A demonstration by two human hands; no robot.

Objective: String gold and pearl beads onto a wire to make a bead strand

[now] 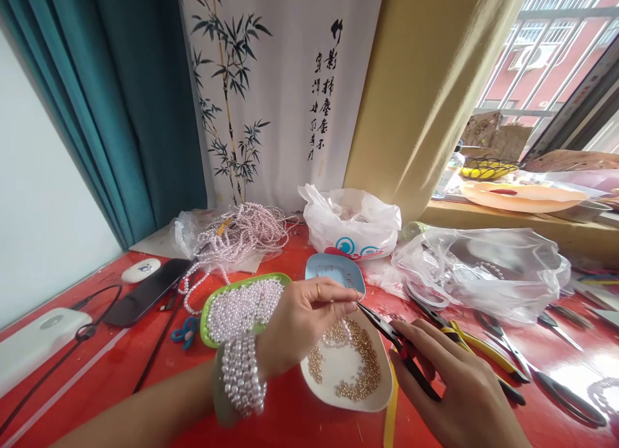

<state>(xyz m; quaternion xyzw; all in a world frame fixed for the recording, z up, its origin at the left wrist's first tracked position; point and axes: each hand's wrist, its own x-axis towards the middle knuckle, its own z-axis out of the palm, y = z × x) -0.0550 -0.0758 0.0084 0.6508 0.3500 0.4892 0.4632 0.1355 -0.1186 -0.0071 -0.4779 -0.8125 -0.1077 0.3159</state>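
My left hand (302, 316) is closed in a pinch over a white plate (326, 391), its fingertips on the end of a small strand of pale pearl beads (347, 332); the exact grip is partly hidden. Several pearl strings (240, 374) and a pale green bangle (222, 390) circle that wrist. In my right hand (457, 377) is a pair of pliers (391, 338) with red and black handles, its tip touching or nearly touching the left fingertips. Gold beads (365, 361) lie on the plate beneath. Left of it, a green tray (209, 329) is full of loose pearl beads (246, 306).
A blue dish (333, 267) sits behind the plate. Plastic bags (351, 222) and a heap of pearl strings (246, 235) line the back. More pliers (483, 351) and scissors (546, 370) lie right. A phone (145, 293) and a white power bank (46, 338) with a cable are left.
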